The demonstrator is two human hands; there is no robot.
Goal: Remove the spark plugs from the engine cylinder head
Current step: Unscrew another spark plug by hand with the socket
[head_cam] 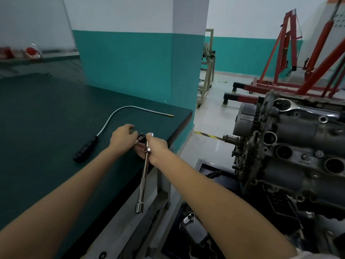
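Forearms: both of mine reach from the bottom edge toward the green bench (46, 113).
Right hand (156, 148): wrapped round the chrome socket extension (143, 176), whose socket end hangs off the bench edge.
Left hand (122, 136): fingers curled on a small dark part, probably a spark plug (141, 137), mostly hidden.
Pickup tool (104, 128): on the bench, beyond my hands.
Cylinder head (298, 150): right of the bench, plug wells dark, contents unreadable.
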